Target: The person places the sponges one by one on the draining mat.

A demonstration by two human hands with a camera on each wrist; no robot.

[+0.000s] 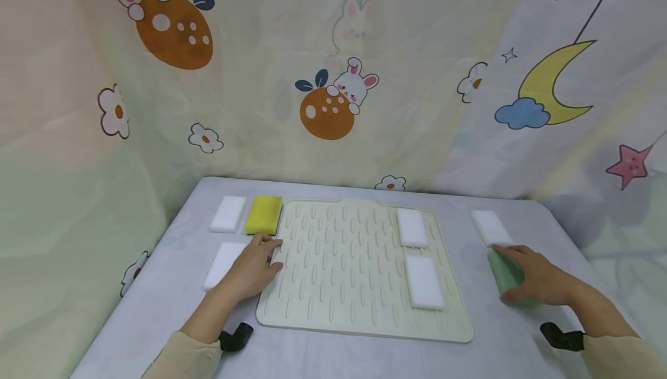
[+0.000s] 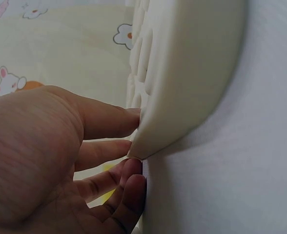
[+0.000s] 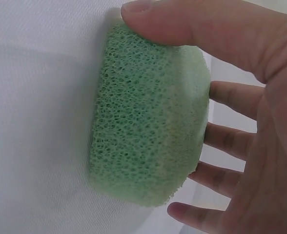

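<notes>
My right hand (image 1: 544, 278) holds a green sponge (image 1: 504, 275) on the table, right of a cream ridged mat (image 1: 333, 263). In the right wrist view the thumb lies on one side of the porous sponge (image 3: 133, 112), and the other fingertips reach its far side. My left hand (image 1: 252, 269) is at the mat's left edge. Thumb and fingertips touch the rim of the mat (image 2: 182, 73) in the left wrist view, while the lower fingers bend near the cloth. The mat lies flat.
White foam blocks lie on the mat's right part, one (image 1: 413, 227) behind another (image 1: 424, 282). More white blocks rest at the far left (image 1: 228, 214), beside my left hand (image 1: 224, 263), and beyond the green sponge (image 1: 491, 227). A yellow sponge (image 1: 263, 214) sits by the mat's back left corner.
</notes>
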